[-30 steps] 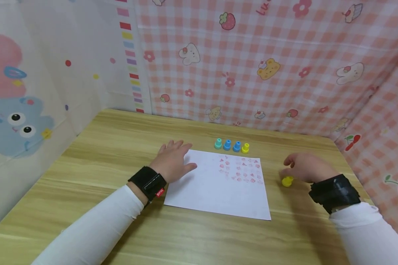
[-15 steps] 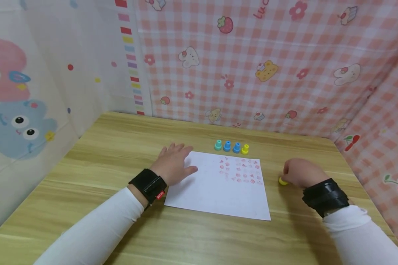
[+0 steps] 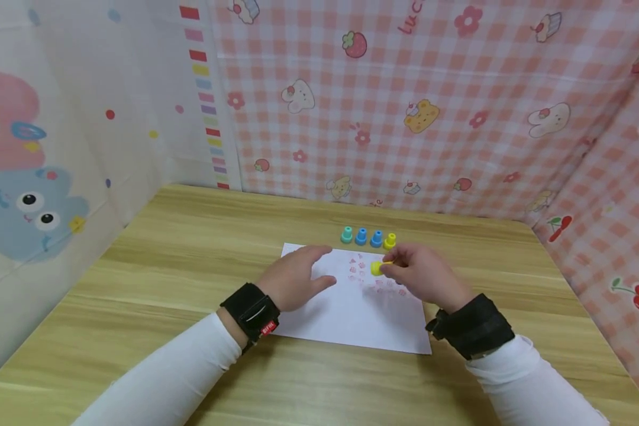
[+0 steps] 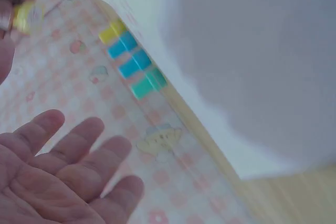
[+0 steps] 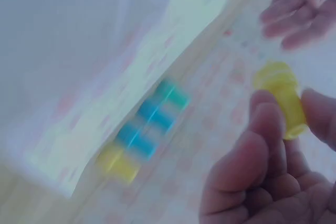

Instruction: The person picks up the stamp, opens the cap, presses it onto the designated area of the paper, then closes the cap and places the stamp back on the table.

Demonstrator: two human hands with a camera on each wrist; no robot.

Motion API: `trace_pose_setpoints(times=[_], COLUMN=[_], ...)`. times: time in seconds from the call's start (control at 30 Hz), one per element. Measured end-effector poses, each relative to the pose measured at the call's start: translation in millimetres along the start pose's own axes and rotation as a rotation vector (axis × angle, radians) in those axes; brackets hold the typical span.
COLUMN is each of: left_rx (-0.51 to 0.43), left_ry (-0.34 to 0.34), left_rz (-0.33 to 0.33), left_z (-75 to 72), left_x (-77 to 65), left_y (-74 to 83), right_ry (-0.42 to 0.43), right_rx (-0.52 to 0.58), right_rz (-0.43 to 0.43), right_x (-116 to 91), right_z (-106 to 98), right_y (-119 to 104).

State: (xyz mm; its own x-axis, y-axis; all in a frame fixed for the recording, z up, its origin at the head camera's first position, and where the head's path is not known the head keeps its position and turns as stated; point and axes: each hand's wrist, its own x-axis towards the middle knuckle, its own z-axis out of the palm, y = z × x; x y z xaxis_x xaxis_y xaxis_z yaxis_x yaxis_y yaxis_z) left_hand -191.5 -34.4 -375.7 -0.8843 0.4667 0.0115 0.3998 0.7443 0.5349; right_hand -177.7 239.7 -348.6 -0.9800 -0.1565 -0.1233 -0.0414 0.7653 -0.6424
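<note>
My right hand pinches a yellow stamp between thumb and fingers, over the upper right part of a white paper sheet. The stamp's wide end faces left in the head view. Rows of small reddish stamped prints mark the sheet's upper right; my right hand covers some of them. My left hand is spread over the sheet's left side, fingers apart and holding nothing. In the left wrist view its palm and fingers show bare.
Just beyond the sheet's far edge stand a green stamp, two blue stamps and another yellow stamp in a row. The wooden table meets a pink checked cloth at the back, with cloth at both sides too.
My right hand has taken the yellow stamp off the table right of the sheet and carried it left over the prints. My left hand has shifted slightly right.
</note>
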Motion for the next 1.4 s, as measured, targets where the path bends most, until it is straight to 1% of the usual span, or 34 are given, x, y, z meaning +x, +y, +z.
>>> trace_pose_setpoints(times=[0.1, 0.2, 0.3, 0.4, 0.53, 0.73, 0.87, 1.1, 1.17, 1.4], left_rx=[-0.048, -0.094, -0.141, -0.178, -0.205, -0.214, -0.233, -0.337, -0.354, -0.368], left_ry=[-0.003, 0.022, 0.065, 0.110, 0.143, 0.148, 0.150, 0.138, 0.138, 0.130], left_rz=[0.015, 0.051, 0.082, 0.096, 0.101, 0.106, 0.110, 0.126, 0.127, 0.115], left_z=[5.5, 10.0, 13.6, 16.6, 18.6, 19.3, 19.9, 16.1, 15.4, 15.1], left_x=[0.1, -0.3, -1.4, -2.6, -4.1, -5.0, -5.6, -5.2, -5.2, -4.7], left_y=[5.2, 8.6, 9.7, 8.9, 7.3, 7.4, 6.4, 4.1, 3.4, 2.2], right_ry=[-0.004, 0.001, 0.016, 0.019, -0.020, -0.071, -0.064, -0.054, -0.056, -0.050], right_rx=[0.147, 0.273, 0.351, 0.403, 0.437, 0.480, 0.507, 0.535, 0.549, 0.551], right_rz=[-0.029, -0.051, -0.058, -0.060, -0.046, -0.016, -0.029, -0.070, -0.077, -0.070], right_x=[2.4, 4.1, 5.4, 7.2, 8.8, 7.2, 6.6, 6.7, 6.9, 7.5], right_z=[17.5, 33.8, 46.2, 53.8, 58.5, 66.7, 69.8, 70.1, 69.9, 69.1], right_y=[-12.1, -21.7, -28.1, -31.1, -30.3, -30.3, -30.5, -29.5, -29.5, -28.1])
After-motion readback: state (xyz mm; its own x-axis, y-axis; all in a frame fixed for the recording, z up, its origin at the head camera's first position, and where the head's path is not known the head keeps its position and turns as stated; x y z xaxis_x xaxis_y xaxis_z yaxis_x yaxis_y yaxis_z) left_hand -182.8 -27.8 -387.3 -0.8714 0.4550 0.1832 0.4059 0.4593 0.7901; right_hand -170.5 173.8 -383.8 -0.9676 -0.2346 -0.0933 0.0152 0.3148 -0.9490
